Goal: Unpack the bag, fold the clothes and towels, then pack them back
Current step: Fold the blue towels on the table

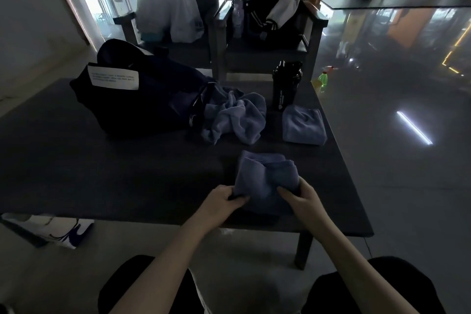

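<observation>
While you grip the near towel (265, 181) at the table's (102, 173) near edge, left hand (219, 202) and right hand (303, 202) each clamped on a corner, one folded towel (303, 126) lies farther right; a crumpled one (234, 120) and the bag (142, 94) await.

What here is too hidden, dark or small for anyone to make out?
1. Head view: the inside of the bag, hidden by its own dark cloth.
2. Head view: the writing on its label, too small and blurred.
3. Head view: fingertips of the right hand, tucked behind the towel it grips.
4. Head view: what the plastic bags hold, behind cloudy walls.
</observation>
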The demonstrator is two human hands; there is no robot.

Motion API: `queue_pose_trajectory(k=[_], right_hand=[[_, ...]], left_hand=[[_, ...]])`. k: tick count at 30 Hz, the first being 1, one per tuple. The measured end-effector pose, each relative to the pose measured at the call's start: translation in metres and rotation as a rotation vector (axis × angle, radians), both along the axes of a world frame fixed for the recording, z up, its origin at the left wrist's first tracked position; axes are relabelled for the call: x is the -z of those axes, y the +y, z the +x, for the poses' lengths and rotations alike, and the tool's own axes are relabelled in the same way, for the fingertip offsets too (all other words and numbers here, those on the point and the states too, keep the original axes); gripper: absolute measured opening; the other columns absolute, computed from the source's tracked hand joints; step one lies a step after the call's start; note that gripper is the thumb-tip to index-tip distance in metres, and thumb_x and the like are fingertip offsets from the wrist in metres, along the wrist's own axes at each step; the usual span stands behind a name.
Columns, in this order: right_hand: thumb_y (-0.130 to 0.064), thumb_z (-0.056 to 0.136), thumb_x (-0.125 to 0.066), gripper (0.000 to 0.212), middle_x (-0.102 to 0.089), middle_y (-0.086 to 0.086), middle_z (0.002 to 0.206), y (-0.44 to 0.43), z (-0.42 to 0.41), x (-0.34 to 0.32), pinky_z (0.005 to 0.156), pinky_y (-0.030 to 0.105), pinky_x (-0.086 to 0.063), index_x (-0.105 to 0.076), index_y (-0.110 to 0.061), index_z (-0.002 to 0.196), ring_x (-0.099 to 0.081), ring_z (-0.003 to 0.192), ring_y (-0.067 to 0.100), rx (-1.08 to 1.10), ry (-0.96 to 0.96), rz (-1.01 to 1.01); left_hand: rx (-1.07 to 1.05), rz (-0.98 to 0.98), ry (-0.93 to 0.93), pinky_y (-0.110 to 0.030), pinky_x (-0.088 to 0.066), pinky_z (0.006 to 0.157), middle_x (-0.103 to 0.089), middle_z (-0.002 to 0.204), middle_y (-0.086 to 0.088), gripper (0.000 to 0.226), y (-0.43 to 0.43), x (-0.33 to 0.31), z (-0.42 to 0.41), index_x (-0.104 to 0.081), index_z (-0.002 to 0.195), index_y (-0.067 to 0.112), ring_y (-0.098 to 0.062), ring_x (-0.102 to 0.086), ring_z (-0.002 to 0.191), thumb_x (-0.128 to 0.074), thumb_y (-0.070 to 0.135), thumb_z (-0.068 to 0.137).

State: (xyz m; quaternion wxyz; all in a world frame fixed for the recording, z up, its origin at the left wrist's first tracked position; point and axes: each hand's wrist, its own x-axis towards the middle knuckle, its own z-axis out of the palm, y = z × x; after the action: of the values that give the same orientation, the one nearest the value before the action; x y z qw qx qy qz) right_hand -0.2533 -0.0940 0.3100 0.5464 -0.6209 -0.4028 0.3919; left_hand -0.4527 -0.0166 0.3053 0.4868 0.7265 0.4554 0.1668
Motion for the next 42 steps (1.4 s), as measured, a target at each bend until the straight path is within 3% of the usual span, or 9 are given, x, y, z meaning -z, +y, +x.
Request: queue_pose_trajectory(k=[4, 7, 10, 14, 22, 26, 29, 33, 42], right_hand=[[-0.003, 0.089, -0.06, 0.021, -0.069, -0.006, 0.092, 0.03, 0.004, -0.013, 0.071, 0.011, -0.048, -0.062, -0.018, 0.103, -0.063, 0.083, -0.001, -0.024, -0.106, 0.083], [-0.007, 0.09, -0.06, 0.022, -0.066, -0.011, 0.088, 0.055, 0.007, -0.012, 0.069, 0.008, -0.044, -0.062, -0.016, 0.11, -0.061, 0.083, 0.004, -0.039, -0.29, 0.026], [-0.018, 0.088, -0.062, 0.022, -0.066, 0.0, 0.09, 0.07, 0.013, 0.001, 0.073, 0.028, -0.047, -0.061, -0.012, 0.109, -0.061, 0.088, 0.018, 0.021, -0.475, -0.157], [-0.023, 0.087, -0.062, 0.018, -0.062, -0.003, 0.082, 0.067, 0.008, 0.011, 0.064, 0.029, -0.044, -0.057, -0.016, 0.103, -0.059, 0.077, 0.017, 0.106, -0.501, -0.168], [-0.021, 0.096, -0.048, 0.013, -0.062, 0.01, 0.083, 0.065, 0.006, 0.006, 0.063, 0.035, -0.044, -0.049, -0.009, 0.091, -0.061, 0.077, 0.029, 0.174, -0.484, -0.177], [-0.016, 0.092, -0.051, 0.035, -0.052, 0.016, 0.123, 0.066, -0.001, 0.001, 0.074, 0.034, -0.042, -0.044, -0.007, 0.125, -0.054, 0.103, 0.03, 0.25, -0.791, -0.213], [-0.021, 0.093, -0.049, 0.052, -0.031, 0.007, 0.152, 0.066, -0.003, 0.002, 0.105, 0.043, -0.032, -0.035, -0.018, 0.144, -0.032, 0.137, 0.026, 0.126, -1.034, -0.096], [-0.042, 0.1, -0.03, 0.053, -0.005, -0.007, 0.16, 0.071, 0.009, 0.021, 0.117, 0.045, 0.0, -0.018, -0.03, 0.15, 0.001, 0.147, 0.015, -0.155, -0.981, -0.331], [-0.046, 0.097, -0.03, 0.057, -0.006, -0.002, 0.16, 0.06, 0.005, 0.029, 0.116, 0.05, -0.003, -0.017, -0.03, 0.15, -0.004, 0.147, 0.021, -0.02, -1.202, -0.194]], left_hand=[[-0.105, -0.033, -0.015, -0.019, -0.046, 0.073, -0.069, 0.1, 0.005, 0.022, 0.006, -0.001, 0.009, -0.065, 0.109, 0.02, -0.008, -0.064, 0.092, -0.054, 0.033, 0.095], [-0.187, -0.046, -0.031, -0.019, -0.047, 0.069, -0.069, 0.095, 0.004, 0.015, 0.011, 0.0, 0.015, -0.065, 0.099, 0.02, -0.01, -0.063, 0.088, -0.053, 0.029, 0.095], [-0.261, -0.031, 0.026, -0.028, -0.046, 0.068, -0.066, 0.09, -0.004, 0.024, 0.015, 0.0, 0.021, -0.061, 0.091, 0.011, -0.017, -0.062, 0.083, -0.052, 0.033, 0.095], [-0.325, 0.049, 0.134, -0.028, -0.04, 0.057, -0.061, 0.081, -0.002, 0.027, 0.017, 0.003, 0.031, -0.053, 0.084, 0.016, -0.016, -0.059, 0.074, -0.048, 0.04, 0.096], [-0.326, 0.42, 0.413, -0.031, -0.044, 0.063, -0.058, 0.076, 0.002, 0.02, 0.011, -0.005, 0.043, -0.044, 0.088, 0.018, -0.014, -0.055, 0.066, -0.037, 0.032, 0.101], [-0.337, 0.589, 0.535, -0.032, -0.046, 0.084, -0.061, 0.118, -0.003, 0.03, 0.007, 0.003, 0.046, -0.045, 0.124, 0.015, -0.017, -0.058, 0.104, -0.04, 0.032, 0.1], [-0.226, 0.682, 0.498, -0.04, -0.03, 0.11, -0.026, 0.155, 0.001, 0.051, 0.01, 0.01, 0.047, -0.027, 0.148, 0.021, -0.019, -0.025, 0.142, -0.037, 0.034, 0.099], [0.002, 0.529, 0.525, -0.046, -0.009, 0.118, -0.004, 0.16, 0.011, 0.051, 0.025, 0.021, 0.053, -0.018, 0.151, 0.031, -0.018, -0.002, 0.147, -0.023, 0.043, 0.101], [0.062, 0.517, 0.652, -0.048, -0.004, 0.117, 0.005, 0.161, 0.007, 0.055, 0.03, 0.023, 0.052, -0.007, 0.152, 0.028, -0.02, 0.004, 0.147, -0.019, 0.044, 0.101]])
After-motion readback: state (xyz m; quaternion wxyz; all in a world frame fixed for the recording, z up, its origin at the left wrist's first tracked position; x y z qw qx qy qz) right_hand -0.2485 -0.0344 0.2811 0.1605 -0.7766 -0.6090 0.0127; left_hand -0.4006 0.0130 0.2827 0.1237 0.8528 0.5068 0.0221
